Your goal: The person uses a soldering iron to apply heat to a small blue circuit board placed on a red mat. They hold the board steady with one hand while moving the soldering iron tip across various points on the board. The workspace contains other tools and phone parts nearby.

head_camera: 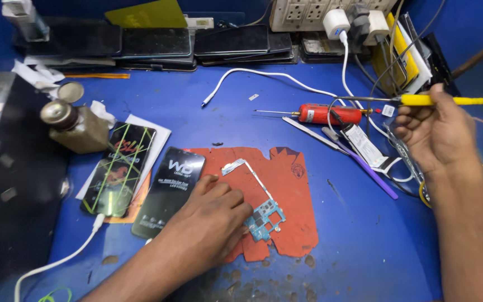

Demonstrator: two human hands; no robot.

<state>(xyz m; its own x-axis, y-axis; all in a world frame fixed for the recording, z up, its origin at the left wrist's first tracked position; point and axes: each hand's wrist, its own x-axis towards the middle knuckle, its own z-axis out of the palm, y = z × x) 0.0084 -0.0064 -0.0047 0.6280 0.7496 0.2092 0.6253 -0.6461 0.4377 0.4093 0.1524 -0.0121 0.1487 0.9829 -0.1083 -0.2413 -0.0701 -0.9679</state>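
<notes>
My left hand (213, 215) rests on an orange-red mat (286, 184), its fingertips pressing down a small blue-green circuit board (265, 218) with a thin white frame strip running up from it. My right hand (434, 134) is raised over the right side of the bench. It grips a yellow-handled soldering iron (448, 100) whose metal tip points left, above a red pen-shaped tool (328, 113). Two dark phones (119, 168) (171, 187) lie left of the mat.
A brown bottle (76, 128) with a metal cap stands at the left. Stacked phones (157, 42) line the back edge. A power strip (320, 14) with white chargers sits at back right. White cables (269, 75), tweezers and a purple stick (364, 165) lie mid-bench.
</notes>
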